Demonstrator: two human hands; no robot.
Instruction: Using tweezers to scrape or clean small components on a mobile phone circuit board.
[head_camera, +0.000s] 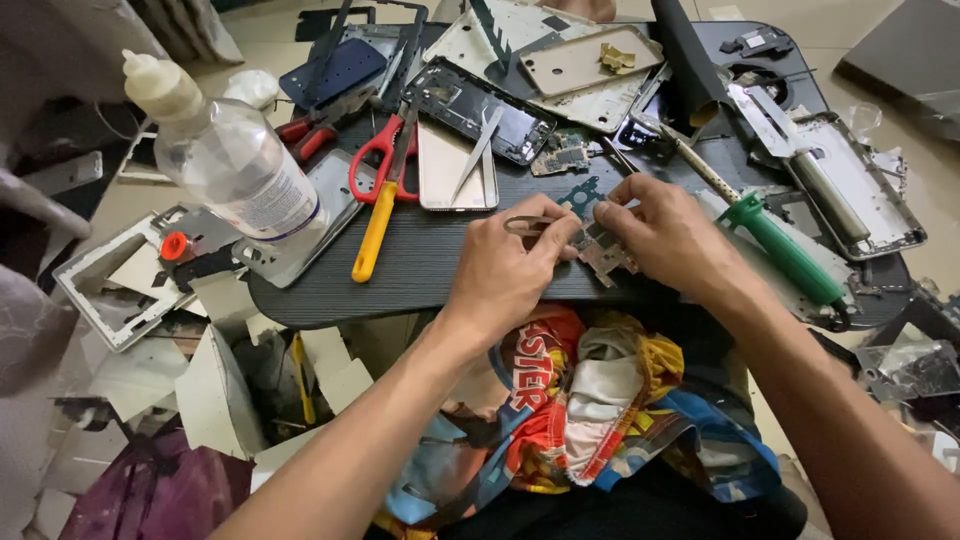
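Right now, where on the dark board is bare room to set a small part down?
One bare strip on the dark board: right of the yellow-handled scissors, below the pale phone back, beside the left hand. Another at its front edge, below the clear bottle. The far side, and around the green screwdriver beside the right hand, is crowded.

Hidden and cut-off parts around the dark board (430, 262)

The small metal part (606, 256) lies partly under both hands; the board's near edge vanishes beneath them; the grey slab (905, 55) beyond runs off frame.

Left hand (510, 265) tweezers (545, 226), right hand (668, 235) board (603, 252).
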